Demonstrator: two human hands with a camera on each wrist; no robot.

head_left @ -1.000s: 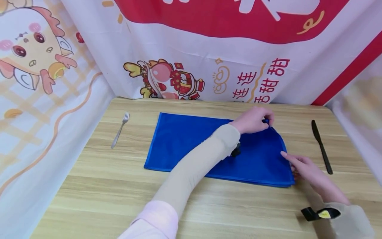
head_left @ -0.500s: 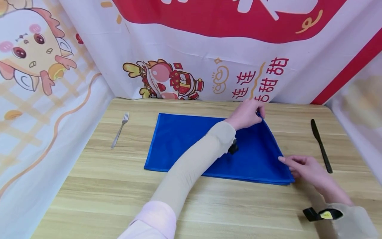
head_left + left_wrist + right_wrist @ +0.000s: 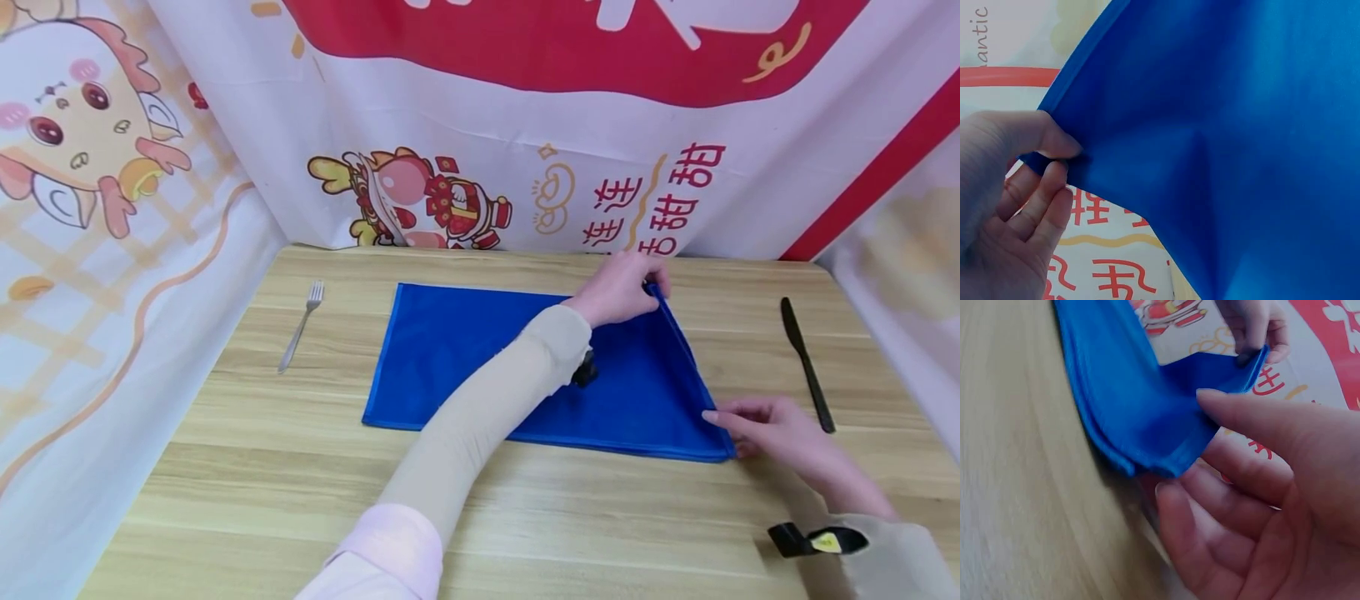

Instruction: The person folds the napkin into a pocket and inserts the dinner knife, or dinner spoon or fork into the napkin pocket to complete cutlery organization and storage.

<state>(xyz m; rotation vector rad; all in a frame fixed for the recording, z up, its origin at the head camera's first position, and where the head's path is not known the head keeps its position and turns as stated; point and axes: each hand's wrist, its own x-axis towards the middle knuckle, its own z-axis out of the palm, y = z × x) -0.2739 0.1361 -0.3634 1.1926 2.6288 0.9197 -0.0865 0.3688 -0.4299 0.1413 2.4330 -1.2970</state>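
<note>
A blue cloth [image 3: 457, 358], folded in layers with stitched edges, lies on the wooden table [image 3: 315, 500]. My left hand [image 3: 618, 287] reaches across it and pinches its far right corner between thumb and index finger, lifting that corner. In the left wrist view the left hand [image 3: 1029, 181] shows the pinch, with the cloth [image 3: 1241, 125] hanging in a fold from it. At the near right corner, my right hand [image 3: 776, 433] grips the right edge, thumb on top. The right wrist view has the right hand [image 3: 1260, 481] with its fingers beneath the cloth [image 3: 1116, 381].
A silver fork [image 3: 302, 327] lies left of the cloth. To the right is a black knife [image 3: 807, 365]. A printed white and red curtain [image 3: 480, 125] hangs behind the table, with more printed fabric [image 3: 135, 275] along the left side.
My left hand has moved slightly up and left with the far corner, drawing the right edge straighter. My right hand has slid down a little along the edge toward the near corner.
</note>
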